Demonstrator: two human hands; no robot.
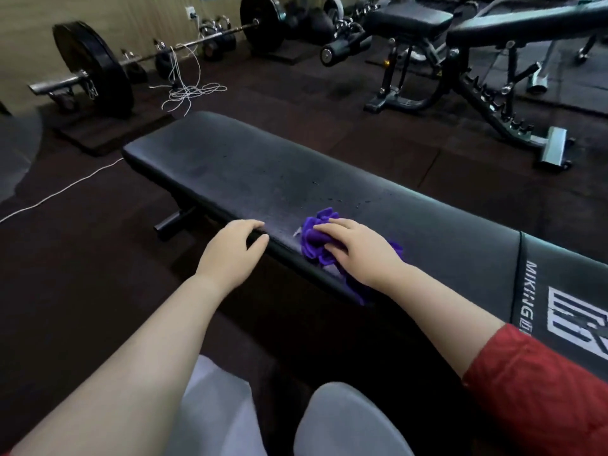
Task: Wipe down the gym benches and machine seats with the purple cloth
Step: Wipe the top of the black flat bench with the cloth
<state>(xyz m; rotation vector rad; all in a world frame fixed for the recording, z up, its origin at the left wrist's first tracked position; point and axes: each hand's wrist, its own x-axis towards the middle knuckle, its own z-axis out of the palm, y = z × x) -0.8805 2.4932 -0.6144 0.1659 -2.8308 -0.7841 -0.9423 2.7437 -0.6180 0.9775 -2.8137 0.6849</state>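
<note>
A long black padded flat bench (250,166) runs from the upper left to the lower right in front of me. The bunched purple cloth (314,240) lies on its near edge. My right hand (358,250) presses down on the cloth, with the fingers bent over its folds. My left hand (232,250) grips the bench's near edge just left of the cloth, fingers curled over the top and thumb on the side. A dull smeared patch and small dark specks mark the pad beyond the cloth.
An adjustable incline bench (513,31) on a metal frame stands at the back right. A loaded barbell (95,67) rests on the floor at the back left, with a tangled white cord (187,90) beside it. Dark rubber floor surrounds the bench.
</note>
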